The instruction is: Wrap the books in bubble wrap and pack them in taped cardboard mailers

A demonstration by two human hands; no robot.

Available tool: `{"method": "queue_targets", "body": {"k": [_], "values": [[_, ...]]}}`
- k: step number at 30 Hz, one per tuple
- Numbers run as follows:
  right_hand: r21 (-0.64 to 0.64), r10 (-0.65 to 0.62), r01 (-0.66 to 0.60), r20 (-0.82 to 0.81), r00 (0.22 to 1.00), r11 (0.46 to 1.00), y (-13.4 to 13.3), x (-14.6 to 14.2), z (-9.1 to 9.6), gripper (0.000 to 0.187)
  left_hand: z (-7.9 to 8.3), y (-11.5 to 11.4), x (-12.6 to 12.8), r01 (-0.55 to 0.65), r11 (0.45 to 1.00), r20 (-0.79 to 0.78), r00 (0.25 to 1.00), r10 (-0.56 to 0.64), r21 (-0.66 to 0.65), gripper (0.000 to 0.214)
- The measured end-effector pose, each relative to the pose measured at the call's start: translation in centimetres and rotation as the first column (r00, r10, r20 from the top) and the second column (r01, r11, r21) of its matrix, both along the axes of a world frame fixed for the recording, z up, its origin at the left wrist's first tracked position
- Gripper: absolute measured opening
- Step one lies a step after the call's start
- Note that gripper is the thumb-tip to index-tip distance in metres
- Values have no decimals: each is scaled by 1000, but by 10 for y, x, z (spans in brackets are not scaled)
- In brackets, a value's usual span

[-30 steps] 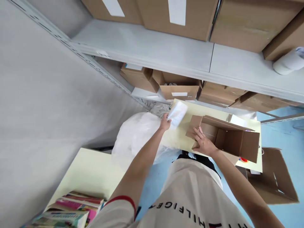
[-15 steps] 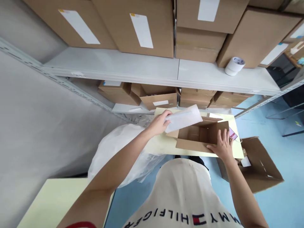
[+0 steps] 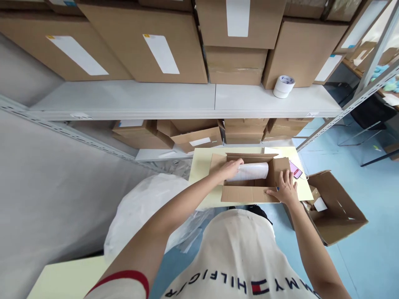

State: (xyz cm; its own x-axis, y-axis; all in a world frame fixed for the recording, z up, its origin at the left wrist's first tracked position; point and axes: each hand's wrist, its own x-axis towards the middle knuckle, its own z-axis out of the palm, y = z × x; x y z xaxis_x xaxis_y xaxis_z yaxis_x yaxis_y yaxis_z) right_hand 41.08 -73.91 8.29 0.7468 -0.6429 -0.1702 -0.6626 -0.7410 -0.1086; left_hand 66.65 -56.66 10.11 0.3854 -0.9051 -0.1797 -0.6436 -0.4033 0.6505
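An open cardboard box (image 3: 246,193) stands on a small pale yellow table (image 3: 201,166) in front of me. My left hand (image 3: 230,168) is closed on a white flat packet (image 3: 251,171) and holds it inside the box, near the left wall. My right hand (image 3: 285,189) rests with spread fingers on the box's near right corner. A pink phone (image 3: 295,169) lies on the table just right of the box.
A grey shelf (image 3: 174,99) above the table carries big labelled cartons (image 3: 146,45) and a white tape roll (image 3: 283,86); smaller open cartons sit below it. A white plastic bag (image 3: 146,207) lies left on the blue floor, an empty open carton (image 3: 336,211) at right.
My left hand has lowered the white packet from above the box's rim down into the box. My right hand stayed at the box's right side. The view has tilted upward.
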Motion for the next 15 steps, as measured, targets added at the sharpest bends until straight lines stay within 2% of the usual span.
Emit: {"method": "queue_targets", "body": {"k": [3, 5, 6, 8, 10, 12, 13, 14, 15], "values": [[15, -1, 1, 7, 1000, 1000, -4, 1, -2, 108, -10, 2, -3, 36, 999, -73, 997, -39, -40, 46], [24, 2, -3, 45, 999, 1000, -7, 1, -3, 107, -10, 10, -4, 19, 997, -53, 998, -24, -78, 59], [26, 8, -10, 79, 997, 1000, -8, 1, -4, 106, -8, 17, -4, -14, 994, -11, 1000, 13, -107, 62], [24, 20, -25, 176, 984, 999, -11, -1, -5, 104, -5, 37, -3, -148, 969, 102, 980, 170, -197, 62], [22, 0, -7, 288, 958, 1000, -14, -2, -4, 97, -6, 62, -2, -347, 887, 163, 898, 408, -306, 64], [44, -60, 46, 378, 924, 998, -17, -1, -1, 89, -14, 86, -1, -554, 758, 81, 787, 612, -345, 75], [72, -93, 70, 407, 909, 995, -18, 1, 2, 85, -21, 96, -1, -632, 706, -10, 747, 665, -319, 79], [111, -124, 85, 422, 898, 990, -19, 4, 5, 82, -28, 104, -2, -684, 676, -120, 722, 681, -274, 80], [155, -147, 89, 422, 894, 984, -20, 6, 9, 80, -35, 109, -3, -703, 671, -228, 711, 665, -236, 77]]}}
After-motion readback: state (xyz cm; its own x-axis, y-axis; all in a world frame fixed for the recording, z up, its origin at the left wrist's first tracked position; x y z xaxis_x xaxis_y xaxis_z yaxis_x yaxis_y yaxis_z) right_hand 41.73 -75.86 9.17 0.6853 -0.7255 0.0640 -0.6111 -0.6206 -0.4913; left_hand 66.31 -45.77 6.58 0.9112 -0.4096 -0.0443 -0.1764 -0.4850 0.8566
